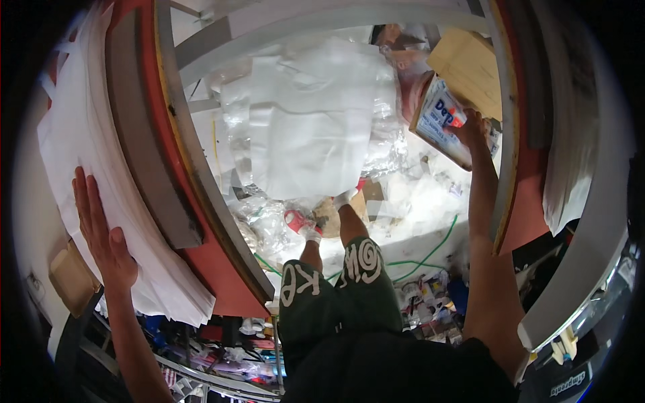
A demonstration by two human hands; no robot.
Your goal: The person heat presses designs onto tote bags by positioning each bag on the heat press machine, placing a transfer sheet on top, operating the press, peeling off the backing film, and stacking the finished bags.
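My left hand (pixel 102 232) lies flat, fingers stretched out, on a stack of white sheets (pixel 84 144) on the red-edged surface at the left. On the right, my arm reaches down between the two red-edged surfaces. There my right hand (pixel 469 127) has its fingers closed at the edge of a rectangular tin (pixel 435 131) with a white and blue label. The tin is tilted; part of its right side is hidden by the hand. Left of it is a pile of white sheets (pixel 309 144) with clear plastic around it.
A cardboard box (pixel 467 67) is behind the tin. Crumpled clear plastic (pixel 259 215) lies by my red shoes (pixel 299 221). A green cord (pixel 430 254) crosses the floor. More white sheets (pixel 568 161) hang over the right red surface (pixel 527 181). Cluttered items (pixel 430 295) lie beside my legs.
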